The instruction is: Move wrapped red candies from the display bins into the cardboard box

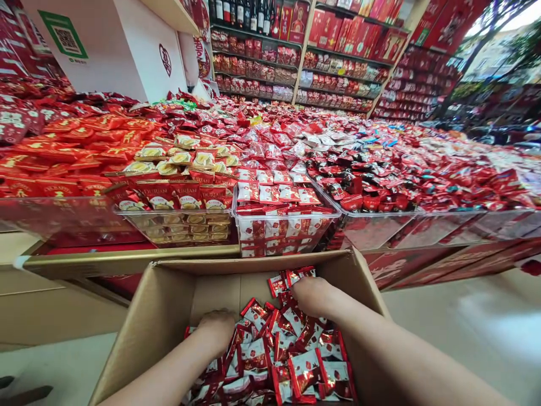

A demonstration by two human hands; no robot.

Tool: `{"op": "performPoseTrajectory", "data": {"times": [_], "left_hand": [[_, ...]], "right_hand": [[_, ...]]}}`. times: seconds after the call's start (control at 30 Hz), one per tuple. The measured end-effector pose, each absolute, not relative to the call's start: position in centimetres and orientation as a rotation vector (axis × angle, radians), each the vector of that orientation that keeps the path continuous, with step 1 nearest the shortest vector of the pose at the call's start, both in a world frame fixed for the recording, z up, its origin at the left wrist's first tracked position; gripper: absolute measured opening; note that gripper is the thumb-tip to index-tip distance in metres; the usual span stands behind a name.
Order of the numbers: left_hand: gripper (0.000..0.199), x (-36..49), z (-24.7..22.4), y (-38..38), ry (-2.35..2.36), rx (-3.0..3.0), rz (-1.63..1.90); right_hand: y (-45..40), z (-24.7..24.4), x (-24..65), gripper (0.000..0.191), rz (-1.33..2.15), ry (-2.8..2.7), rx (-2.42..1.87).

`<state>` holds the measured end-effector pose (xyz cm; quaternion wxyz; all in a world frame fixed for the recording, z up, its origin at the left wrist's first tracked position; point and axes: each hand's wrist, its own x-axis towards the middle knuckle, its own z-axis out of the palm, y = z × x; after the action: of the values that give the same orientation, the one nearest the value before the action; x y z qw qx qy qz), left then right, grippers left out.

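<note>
An open cardboard box in front of me holds a heap of red-and-white wrapped candies. My right hand is inside the box near its far right wall, fingers closed on a few candy packets that stick out past the knuckles. On the left side of the heap, my left hand reaches down among the packets. Its fingers are hidden behind the hand and the candies. Straight ahead, beyond the box's far edge, a clear plastic bin holds neat rows of similar red-and-white packets.
Left of that bin, another clear bin holds durian packets. Orange-red packets lie farther left; red-and-black candies fill the right. A white block with a QR code stands back left. Stocked shelves line the rear.
</note>
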<state>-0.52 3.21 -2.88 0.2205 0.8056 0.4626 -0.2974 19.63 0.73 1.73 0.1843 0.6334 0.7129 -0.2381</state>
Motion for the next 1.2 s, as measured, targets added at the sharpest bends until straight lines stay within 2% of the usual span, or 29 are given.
{"op": "performPoseTrajectory", "data": {"times": [0.17, 0.3, 0.37, 0.47, 0.6, 0.7, 0.8, 0.97, 1.07, 1.2], "left_hand": [[0.017, -0.9, -3.7, 4.3, 1.312, 2.155, -0.743], [0.013, -1.5, -2.2, 5.7, 1.256, 2.092, -0.473], [0.011, -1.4, -0.7, 6.2, 1.182, 2.053, -0.275], [0.015, -1.0, 1.4, 6.2, 1.043, 1.934, -0.032], [0.021, -0.6, 3.2, 5.4, 0.904, 1.752, 0.172], [0.022, -0.8, 4.0, 4.9, 0.847, 1.650, 0.290], [0.020, -0.9, 4.8, 4.5, 0.777, 1.550, 0.326], [0.020, -0.7, 5.8, 3.9, 0.709, 1.410, 0.331], [0.024, -0.6, 5.8, 3.8, 0.762, 1.570, 0.381], [0.033, -0.9, 4.9, 3.8, 0.786, 2.001, 0.552]], "right_hand": [[0.3, 2.6, 19.2, 0.027, -0.650, 2.070, 1.690], [0.1, 2.7, 19.3, 0.027, -0.715, 2.173, 1.665], [0.1, 2.8, 19.5, 0.034, -0.897, 2.289, 1.706], [0.2, 2.9, 19.5, 0.047, -1.417, 2.400, 1.805], [0.2, 3.2, 18.9, 0.038, -2.087, 2.286, 1.906], [0.1, 3.8, 18.4, 0.036, -2.426, 2.181, 1.906], [-0.1, 4.5, 18.2, 0.035, -2.522, 2.210, 1.942], [-0.2, 5.1, 18.2, 0.032, -2.491, 2.304, 2.069], [-0.2, 5.2, 18.0, 0.033, -2.535, 2.274, 2.096], [-0.3, 5.3, 17.5, 0.039, -2.831, 1.927, 2.106]]}}
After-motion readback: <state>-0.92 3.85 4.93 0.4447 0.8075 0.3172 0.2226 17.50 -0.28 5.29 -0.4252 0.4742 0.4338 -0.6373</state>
